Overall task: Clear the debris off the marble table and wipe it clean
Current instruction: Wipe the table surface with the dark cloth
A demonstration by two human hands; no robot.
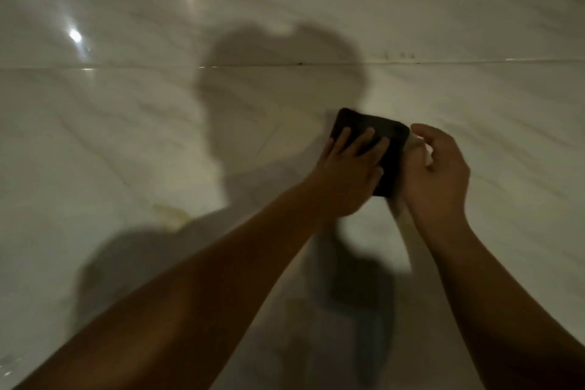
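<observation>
A dark folded cloth (387,133) lies flat on the pale marble table (126,136) right of centre. My left hand (348,174) presses on the cloth with straight, spread fingers. Just to its right, my right hand (438,177) hovers with curled fingers and pinches small pale bits of debris (425,152) at the cloth's right edge. The picture is blurred, so the debris is hard to make out.
A seam (95,66) crosses the marble from left to right, with a few dark specks (399,55) along it at the right. A faint yellowish stain (167,212) shows lower left. Bright light reflections (75,36) and my shadow lie on the surface.
</observation>
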